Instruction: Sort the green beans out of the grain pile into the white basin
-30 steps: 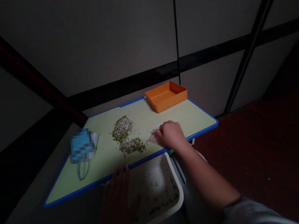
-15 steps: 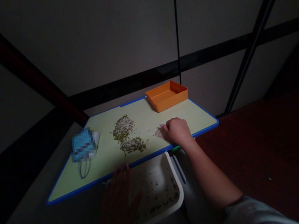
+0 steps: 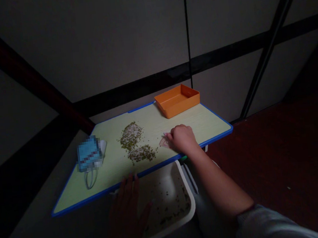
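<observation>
My right hand [image 3: 183,138] is closed over the front right part of the pale yellow tabletop [image 3: 213,124]. It grips a thin, pinkish flat piece with lines on it [image 3: 165,142], partly hidden by the fingers; I cannot tell its kind. Left of it lie two touching piles of small green and whitish grains, a back pile [image 3: 131,135] and a front pile [image 3: 142,153]. My left hand [image 3: 125,209], in shadow, is open with fingers spread at the table's front edge. It is beside a white bin [image 3: 191,202] holding scattered dark bits.
At the back right of the table stands an orange tray [image 3: 179,107]. A blue, blurred-out packet [image 3: 89,153] with a pale cord loop [image 3: 90,179] lies at the left edge. Panelled wall [image 3: 127,35] rises behind; dark red floor [image 3: 266,168] is to the right.
My right hand has slid a little left across the tabletop with the flat piece, closer to the grain piles. My left hand stays at the table edge.
</observation>
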### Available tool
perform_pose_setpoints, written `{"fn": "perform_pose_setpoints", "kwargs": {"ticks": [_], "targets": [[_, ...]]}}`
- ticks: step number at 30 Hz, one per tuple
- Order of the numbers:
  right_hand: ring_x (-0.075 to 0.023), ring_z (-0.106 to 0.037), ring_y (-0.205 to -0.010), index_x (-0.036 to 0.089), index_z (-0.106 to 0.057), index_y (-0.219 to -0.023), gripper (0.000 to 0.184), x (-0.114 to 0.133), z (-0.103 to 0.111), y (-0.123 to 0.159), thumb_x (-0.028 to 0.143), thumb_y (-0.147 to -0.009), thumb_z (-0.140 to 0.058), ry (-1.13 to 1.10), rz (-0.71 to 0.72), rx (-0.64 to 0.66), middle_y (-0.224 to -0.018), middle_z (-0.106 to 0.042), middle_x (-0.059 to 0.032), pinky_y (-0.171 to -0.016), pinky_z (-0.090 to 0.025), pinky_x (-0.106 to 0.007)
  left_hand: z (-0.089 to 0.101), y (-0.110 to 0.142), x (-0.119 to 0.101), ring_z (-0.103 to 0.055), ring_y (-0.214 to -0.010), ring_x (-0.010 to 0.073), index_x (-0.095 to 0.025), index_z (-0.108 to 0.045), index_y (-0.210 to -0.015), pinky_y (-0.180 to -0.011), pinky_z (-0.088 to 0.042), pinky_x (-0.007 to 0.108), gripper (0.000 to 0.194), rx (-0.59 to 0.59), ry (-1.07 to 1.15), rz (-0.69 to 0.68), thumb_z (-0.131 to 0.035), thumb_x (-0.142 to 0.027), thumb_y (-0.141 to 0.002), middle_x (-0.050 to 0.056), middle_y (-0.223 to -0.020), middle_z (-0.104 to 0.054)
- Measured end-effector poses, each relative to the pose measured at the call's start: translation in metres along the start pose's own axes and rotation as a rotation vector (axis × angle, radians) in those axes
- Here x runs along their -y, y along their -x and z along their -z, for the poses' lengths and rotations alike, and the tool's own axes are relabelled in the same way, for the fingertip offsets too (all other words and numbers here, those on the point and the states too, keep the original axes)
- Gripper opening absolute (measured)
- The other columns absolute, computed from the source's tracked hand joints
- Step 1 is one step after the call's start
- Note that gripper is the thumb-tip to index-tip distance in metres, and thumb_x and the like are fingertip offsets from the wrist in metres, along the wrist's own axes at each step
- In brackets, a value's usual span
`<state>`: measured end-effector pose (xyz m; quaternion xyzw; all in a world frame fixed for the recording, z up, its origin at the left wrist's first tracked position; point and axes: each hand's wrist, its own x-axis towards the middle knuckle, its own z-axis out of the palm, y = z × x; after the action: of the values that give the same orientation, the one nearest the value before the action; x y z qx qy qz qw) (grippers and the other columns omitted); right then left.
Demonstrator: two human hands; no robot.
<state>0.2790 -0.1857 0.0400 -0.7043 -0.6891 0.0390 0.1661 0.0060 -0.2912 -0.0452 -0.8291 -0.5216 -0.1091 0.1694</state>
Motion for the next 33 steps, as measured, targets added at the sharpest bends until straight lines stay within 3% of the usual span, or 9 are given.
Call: {"fn": "perform_pose_setpoints", "kwargs": {"ticks": [5, 15, 24, 33], "targets": [[-0.0225, -0.063, -0.091, 0.018, -0.074, -0.087, 0.045, 0.004, 0.003, 0.003, 0.047, -0.094, -0.040, -0.064, 0.096, 0.039, -0.093, -0.073, -0.0124, -0.074, -0.038, -0.031, 0.000, 0.000, 0.000, -0.026, -0.143, 0.0305, -0.019, -0.008, -0.151, -0.104, -0.039, 0.050, 0.081, -0.018, -0.009, -0.012, -0.043, -0.054, -0.087, 0.014, -0.154, -0.031], [-0.0192, -0.063, -0.079, 0.020, -0.074, -0.079, 0.046, -0.013, 0.011, 0.007, 0.050, -0.093, -0.042, -0.097, 0.064, 0.083, -0.085, -0.074, -0.0097, -0.064, -0.032, -0.028, 0.000, 0.000, 0.001, -0.027, -0.143, 0.0304, -0.020, -0.006, -0.152, -0.105, -0.039, 0.050, 0.083, 0.020, -0.011, -0.005, -0.046, -0.053, -0.086, 0.013, -0.154, -0.032], [-0.0182, -0.063, -0.080, 0.020, -0.074, -0.080, 0.042, -0.003, 0.009, 0.009, 0.047, -0.093, -0.044, -0.122, 0.127, 0.093, -0.084, -0.074, -0.0086, -0.064, -0.032, -0.027, 0.001, -0.002, 0.000, -0.027, -0.143, 0.0303, -0.020, -0.006, -0.152, -0.104, -0.039, 0.049, 0.082, -0.032, -0.016, -0.033, -0.044, -0.054, -0.087, 0.013, -0.154, -0.031], [-0.0237, -0.065, -0.089, 0.017, -0.074, -0.087, 0.047, -0.004, 0.007, 0.007, 0.047, -0.094, -0.039, -0.028, 0.002, 0.043, -0.093, -0.073, -0.0146, -0.073, -0.039, -0.032, 0.002, -0.001, 0.000, -0.027, -0.143, 0.0298, -0.020, -0.006, -0.152, -0.106, -0.038, 0.048, 0.081, 0.005, -0.012, -0.019, -0.043, -0.052, -0.087, 0.013, -0.155, -0.031]]}}
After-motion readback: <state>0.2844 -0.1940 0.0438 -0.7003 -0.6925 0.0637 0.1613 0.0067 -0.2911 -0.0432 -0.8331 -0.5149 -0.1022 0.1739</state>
